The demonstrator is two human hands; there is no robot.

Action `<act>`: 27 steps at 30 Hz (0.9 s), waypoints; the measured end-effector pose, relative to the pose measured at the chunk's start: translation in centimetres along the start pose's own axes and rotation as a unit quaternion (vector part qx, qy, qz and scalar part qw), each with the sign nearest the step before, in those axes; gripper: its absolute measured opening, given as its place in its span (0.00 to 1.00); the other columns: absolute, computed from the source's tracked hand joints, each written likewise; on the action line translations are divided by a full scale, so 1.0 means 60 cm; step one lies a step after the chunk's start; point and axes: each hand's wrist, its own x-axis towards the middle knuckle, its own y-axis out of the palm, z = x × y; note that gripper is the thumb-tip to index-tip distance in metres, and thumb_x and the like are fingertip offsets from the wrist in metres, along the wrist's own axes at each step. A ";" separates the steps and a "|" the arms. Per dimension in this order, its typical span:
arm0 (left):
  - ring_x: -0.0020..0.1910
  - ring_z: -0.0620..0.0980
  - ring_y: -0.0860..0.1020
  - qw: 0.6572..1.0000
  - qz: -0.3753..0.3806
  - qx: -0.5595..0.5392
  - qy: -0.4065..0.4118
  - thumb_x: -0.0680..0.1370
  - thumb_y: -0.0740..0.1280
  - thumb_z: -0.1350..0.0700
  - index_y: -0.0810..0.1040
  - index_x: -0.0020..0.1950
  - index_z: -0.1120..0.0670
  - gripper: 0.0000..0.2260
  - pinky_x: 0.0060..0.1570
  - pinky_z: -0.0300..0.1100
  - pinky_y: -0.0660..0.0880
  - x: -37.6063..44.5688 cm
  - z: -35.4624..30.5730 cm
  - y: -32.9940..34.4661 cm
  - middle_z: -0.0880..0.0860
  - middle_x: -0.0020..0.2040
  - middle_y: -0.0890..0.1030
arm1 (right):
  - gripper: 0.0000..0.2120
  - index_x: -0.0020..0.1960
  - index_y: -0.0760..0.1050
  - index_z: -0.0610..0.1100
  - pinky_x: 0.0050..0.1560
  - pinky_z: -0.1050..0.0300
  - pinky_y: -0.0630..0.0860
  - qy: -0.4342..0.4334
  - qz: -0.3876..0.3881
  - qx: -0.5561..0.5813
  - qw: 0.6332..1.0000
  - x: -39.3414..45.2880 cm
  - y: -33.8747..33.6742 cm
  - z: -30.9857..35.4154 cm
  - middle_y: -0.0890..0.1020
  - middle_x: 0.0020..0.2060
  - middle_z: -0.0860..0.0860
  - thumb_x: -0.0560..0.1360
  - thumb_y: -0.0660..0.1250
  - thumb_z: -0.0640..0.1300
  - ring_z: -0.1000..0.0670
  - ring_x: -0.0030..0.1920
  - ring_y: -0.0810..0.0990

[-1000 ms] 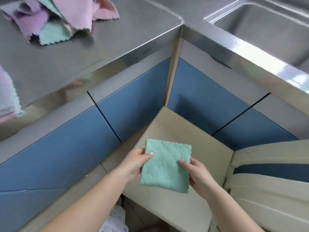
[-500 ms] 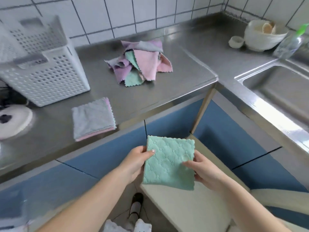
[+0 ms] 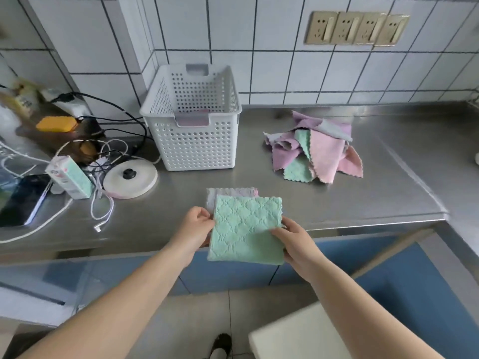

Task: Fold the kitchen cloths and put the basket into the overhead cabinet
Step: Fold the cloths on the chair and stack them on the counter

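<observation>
A folded green cloth (image 3: pixel 246 229) hangs over the front edge of the steel counter (image 3: pixel 337 203), held square between both hands. My left hand (image 3: pixel 195 228) pinches its left edge and my right hand (image 3: pixel 293 242) pinches its right edge. Just behind it a folded grey and pink cloth stack (image 3: pixel 228 194) lies flat on the counter, partly hidden by the green one. A heap of unfolded pink, purple and green cloths (image 3: pixel 316 151) lies at the right. The white perforated basket (image 3: pixel 191 117) stands empty against the tiled wall.
Left of the basket lie a white round kettle base (image 3: pixel 131 177), a small carton (image 3: pixel 70 176), a phone (image 3: pixel 23 200) and tangled cables (image 3: pixel 101 161). A wall socket strip (image 3: pixel 356 28) sits above. Blue cabinet fronts (image 3: pixel 233 270) run below the counter, and a cream stool (image 3: pixel 300 335) stands at lower right.
The view has swung up from the floor and cabinets to the counter. Both hands carried the folded green cloth up and forward, over the folded stack at the counter's edge.
</observation>
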 end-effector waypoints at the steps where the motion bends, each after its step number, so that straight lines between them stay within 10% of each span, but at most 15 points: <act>1: 0.41 0.52 0.73 1.000 0.001 0.014 0.003 0.77 0.61 0.65 0.70 0.42 0.54 0.07 0.43 0.46 0.69 0.012 -0.003 -0.007 0.55 0.41 0.75 | 0.13 0.56 0.76 0.48 0.48 0.50 0.79 0.006 0.001 -0.003 1.000 0.011 0.009 0.004 0.83 0.51 0.49 0.76 0.60 0.36 0.48 0.48 0.83; 8: 0.42 0.48 0.71 0.997 0.027 0.073 0.008 0.76 0.63 0.62 0.79 0.51 0.46 0.13 0.40 0.41 0.68 0.083 -0.015 -0.035 0.49 0.47 0.78 | 0.15 0.61 0.73 0.53 0.44 0.53 0.79 0.032 -0.007 -0.041 0.999 0.090 0.049 0.029 0.82 0.52 0.53 0.77 0.59 0.39 0.50 0.49 0.82; 13: 0.58 0.41 0.70 0.995 0.046 0.089 0.023 0.77 0.64 0.64 0.77 0.58 0.48 0.15 0.61 0.39 0.67 0.120 -0.026 -0.034 0.46 0.58 0.73 | 0.15 0.61 0.71 0.53 0.38 0.58 0.78 0.037 -0.025 -0.063 0.997 0.127 0.060 0.037 0.81 0.52 0.53 0.78 0.58 0.38 0.53 0.47 0.82; 22: 0.61 0.44 0.72 0.991 0.040 0.126 0.016 0.76 0.65 0.66 0.77 0.59 0.51 0.16 0.56 0.35 0.65 0.145 -0.005 -0.028 0.51 0.65 0.74 | 0.20 0.69 0.66 0.48 0.51 0.55 0.76 0.036 -0.053 -0.161 0.985 0.154 0.067 0.018 0.78 0.47 0.57 0.78 0.59 0.39 0.53 0.48 0.79; 27: 0.67 0.52 0.70 0.909 -0.043 0.343 0.234 0.78 0.62 0.59 0.75 0.64 0.57 0.15 0.65 0.41 0.64 0.144 0.002 -0.021 0.54 0.66 0.72 | 0.24 0.72 0.64 0.44 0.65 0.55 0.65 -0.156 -0.131 -0.405 0.892 0.157 0.063 0.015 0.71 0.66 0.46 0.77 0.62 0.43 0.47 0.66 0.70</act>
